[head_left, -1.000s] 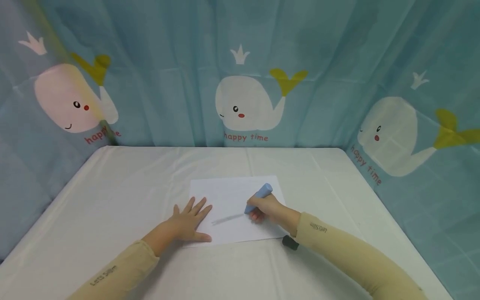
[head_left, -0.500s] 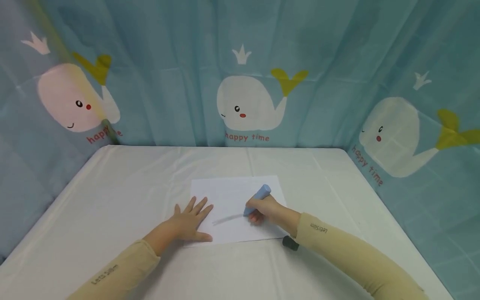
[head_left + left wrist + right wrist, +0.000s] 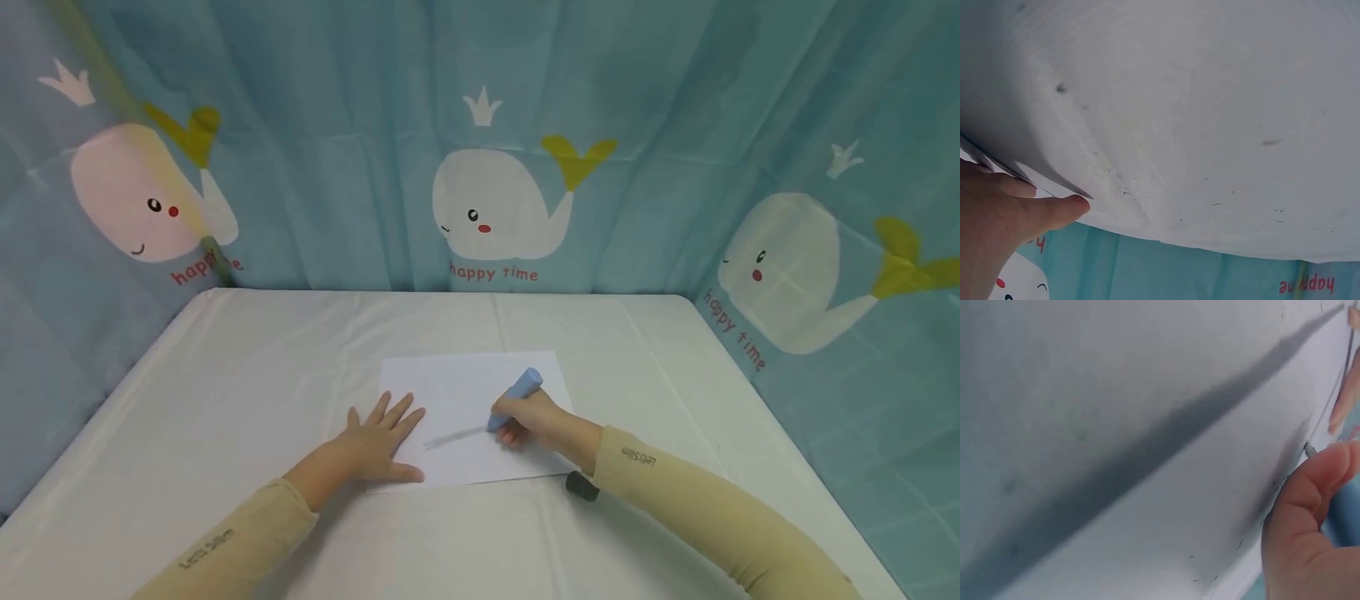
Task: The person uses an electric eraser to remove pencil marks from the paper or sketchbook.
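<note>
Two grips working; your right grip [image 3: 531,417] pinching blue marker [image 3: 524,384], tip over white paper [image 3: 457,383]; your left grip [image 3: 375,443] spreading fingers, resting on paper's left side; you're seemingly drawing; next move likely calling for steady tip pressure.

A white cloth [image 3: 247,383] spreads beneath your left hand [image 3: 370,450] and right hand [image 3: 534,417]; beyond them hangs a blue curtain [image 3: 337,200] printed with whales [image 3: 495,204], one straight ahead, one to each side.
</note>
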Demonstrator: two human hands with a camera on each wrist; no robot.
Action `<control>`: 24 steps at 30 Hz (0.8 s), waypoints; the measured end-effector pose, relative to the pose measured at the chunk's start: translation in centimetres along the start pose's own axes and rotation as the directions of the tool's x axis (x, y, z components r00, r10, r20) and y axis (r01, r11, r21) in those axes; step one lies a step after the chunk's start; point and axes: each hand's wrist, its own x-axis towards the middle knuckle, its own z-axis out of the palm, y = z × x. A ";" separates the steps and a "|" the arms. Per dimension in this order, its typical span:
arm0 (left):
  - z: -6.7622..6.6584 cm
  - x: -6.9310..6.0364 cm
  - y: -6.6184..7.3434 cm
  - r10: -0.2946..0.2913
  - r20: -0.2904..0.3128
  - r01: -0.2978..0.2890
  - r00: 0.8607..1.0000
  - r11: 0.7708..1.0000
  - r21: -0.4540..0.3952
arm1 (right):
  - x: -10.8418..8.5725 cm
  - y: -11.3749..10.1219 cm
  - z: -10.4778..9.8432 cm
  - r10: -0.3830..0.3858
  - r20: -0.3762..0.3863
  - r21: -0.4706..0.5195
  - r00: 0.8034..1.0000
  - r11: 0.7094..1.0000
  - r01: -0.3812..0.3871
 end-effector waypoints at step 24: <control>-0.1 0.0 0.1 0.006 -0.005 -0.006 1.000 1.000 -0.001 | 0.0 0.0 0.5 -0.005 -0.040 -0.012 0.999 1.000 0.005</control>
